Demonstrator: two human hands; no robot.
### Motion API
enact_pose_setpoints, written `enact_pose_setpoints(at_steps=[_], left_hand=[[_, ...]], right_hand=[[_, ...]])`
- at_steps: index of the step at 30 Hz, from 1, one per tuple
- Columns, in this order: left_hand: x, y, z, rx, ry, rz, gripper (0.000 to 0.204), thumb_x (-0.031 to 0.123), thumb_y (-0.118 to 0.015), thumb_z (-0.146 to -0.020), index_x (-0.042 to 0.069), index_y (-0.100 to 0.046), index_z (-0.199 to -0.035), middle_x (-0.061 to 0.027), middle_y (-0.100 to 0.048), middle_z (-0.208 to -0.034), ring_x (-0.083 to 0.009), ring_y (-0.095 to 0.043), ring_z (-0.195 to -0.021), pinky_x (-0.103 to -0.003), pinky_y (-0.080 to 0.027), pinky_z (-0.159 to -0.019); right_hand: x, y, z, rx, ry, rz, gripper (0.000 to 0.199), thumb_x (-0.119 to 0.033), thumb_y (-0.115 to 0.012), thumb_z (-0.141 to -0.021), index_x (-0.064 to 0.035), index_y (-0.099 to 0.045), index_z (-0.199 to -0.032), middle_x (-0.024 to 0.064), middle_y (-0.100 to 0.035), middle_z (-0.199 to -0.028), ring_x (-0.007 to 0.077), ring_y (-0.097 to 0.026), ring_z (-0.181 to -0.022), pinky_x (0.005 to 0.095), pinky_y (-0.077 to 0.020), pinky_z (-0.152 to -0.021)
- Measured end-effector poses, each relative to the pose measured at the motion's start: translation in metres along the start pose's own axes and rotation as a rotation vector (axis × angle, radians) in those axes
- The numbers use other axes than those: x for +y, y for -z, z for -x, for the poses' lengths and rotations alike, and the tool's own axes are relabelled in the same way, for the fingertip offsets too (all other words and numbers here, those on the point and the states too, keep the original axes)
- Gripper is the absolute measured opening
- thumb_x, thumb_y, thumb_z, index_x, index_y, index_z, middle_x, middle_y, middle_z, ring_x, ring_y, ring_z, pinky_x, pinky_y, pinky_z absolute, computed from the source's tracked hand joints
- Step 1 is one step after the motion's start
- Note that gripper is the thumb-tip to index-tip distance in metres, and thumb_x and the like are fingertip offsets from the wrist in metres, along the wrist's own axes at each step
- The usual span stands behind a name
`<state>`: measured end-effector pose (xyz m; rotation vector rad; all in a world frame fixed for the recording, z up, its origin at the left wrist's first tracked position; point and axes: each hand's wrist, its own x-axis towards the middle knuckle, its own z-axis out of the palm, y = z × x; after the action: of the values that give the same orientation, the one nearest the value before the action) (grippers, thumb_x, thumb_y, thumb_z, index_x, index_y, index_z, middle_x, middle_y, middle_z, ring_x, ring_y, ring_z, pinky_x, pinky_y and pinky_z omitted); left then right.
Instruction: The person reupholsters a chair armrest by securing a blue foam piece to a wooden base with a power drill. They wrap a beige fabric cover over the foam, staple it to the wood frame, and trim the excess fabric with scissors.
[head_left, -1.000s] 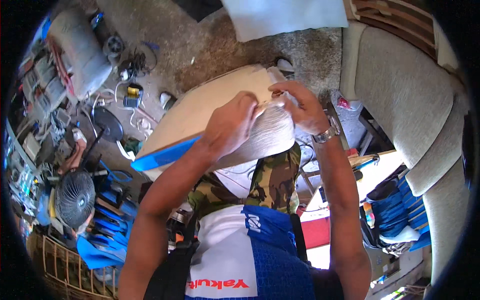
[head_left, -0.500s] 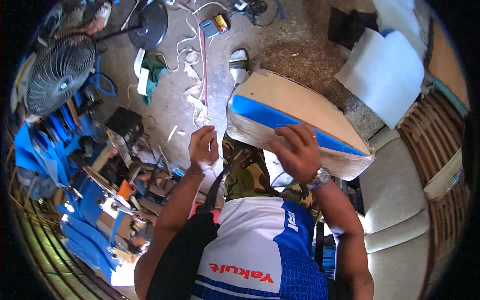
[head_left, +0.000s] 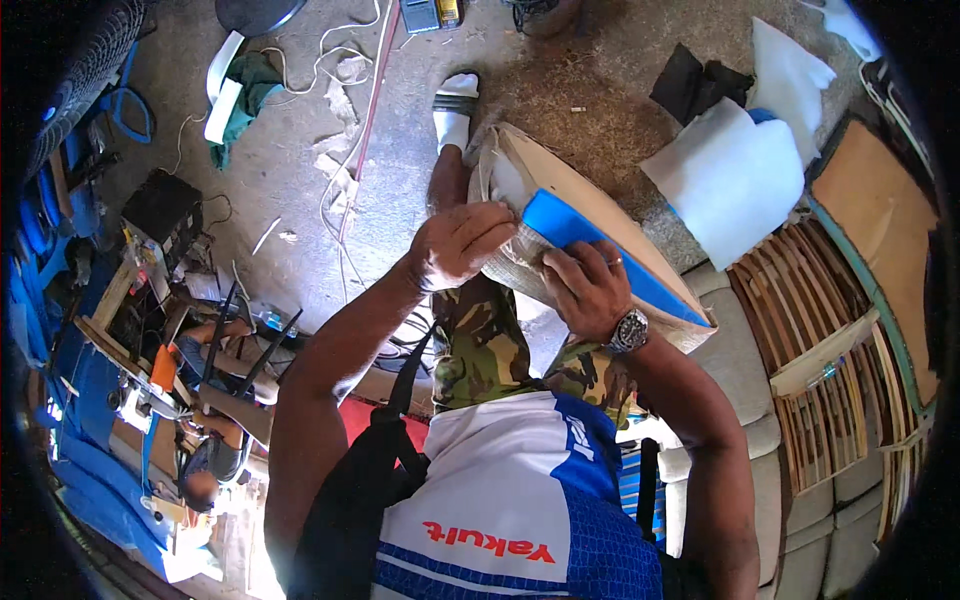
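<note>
A cream seat cushion (head_left: 590,215) with a blue panel is gripped by the left hand (head_left: 455,245) at its nine o'clock edge. Its woven underside is clasped by the right hand (head_left: 590,290).

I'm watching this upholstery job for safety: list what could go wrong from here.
The cushion panel rests on the knee, gripped only at its near edge by the left hand and right hand; its far end could tip down.
Loose white cables trail by the sandalled foot, a likely trip hazard.
</note>
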<state>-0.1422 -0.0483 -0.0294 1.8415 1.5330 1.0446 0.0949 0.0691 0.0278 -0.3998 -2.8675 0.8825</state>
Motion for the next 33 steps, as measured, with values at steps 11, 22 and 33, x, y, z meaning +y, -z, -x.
enact_pose_setpoints(at_steps=[11, 22, 33], left_hand=[[-0.015, -0.014, -0.032, 0.088, 0.253, 0.263, 0.024, 0.01, -0.075, -0.087, 0.011, -0.066, -0.109, -0.0079, -0.067, -0.11, -0.0269, -0.065, -0.095, -0.045, -0.044, -0.086], [-0.024, 0.003, -0.023, -0.047, 0.456, 0.514, 0.02, 0.01, -0.073, -0.09, 0.008, -0.065, -0.108, -0.0076, -0.066, -0.105, -0.0263, -0.06, -0.102, -0.039, -0.041, -0.096], [-0.04, -0.02, -0.052, -0.25, 0.696, 0.377, 0.057, 0.053, -0.032, -0.108, 0.013, -0.066, -0.085, -0.0038, -0.064, -0.077, -0.0258, -0.064, -0.083, -0.041, -0.035, -0.09]], right_hand=[[0.041, 0.008, -0.03, 0.14, -0.402, -0.321, 0.021, -0.008, -0.068, -0.088, -0.002, -0.062, -0.107, 0.0156, -0.065, -0.114, 0.0359, -0.064, -0.097, 0.045, -0.0553, -0.079], [0.011, 0.03, -0.055, -0.07, -0.494, -0.298, 0.022, -0.014, -0.076, -0.082, -0.0086, -0.066, -0.101, 0.0113, -0.062, -0.098, 0.0324, -0.06, -0.091, 0.0467, -0.0475, -0.076], [0.049, 0.011, -0.067, 0.063, -0.482, -0.594, 0.014, -0.009, -0.073, -0.084, -0.0071, -0.064, -0.094, 0.013, -0.064, -0.086, 0.0354, -0.061, -0.08, 0.0435, -0.0482, -0.07]])
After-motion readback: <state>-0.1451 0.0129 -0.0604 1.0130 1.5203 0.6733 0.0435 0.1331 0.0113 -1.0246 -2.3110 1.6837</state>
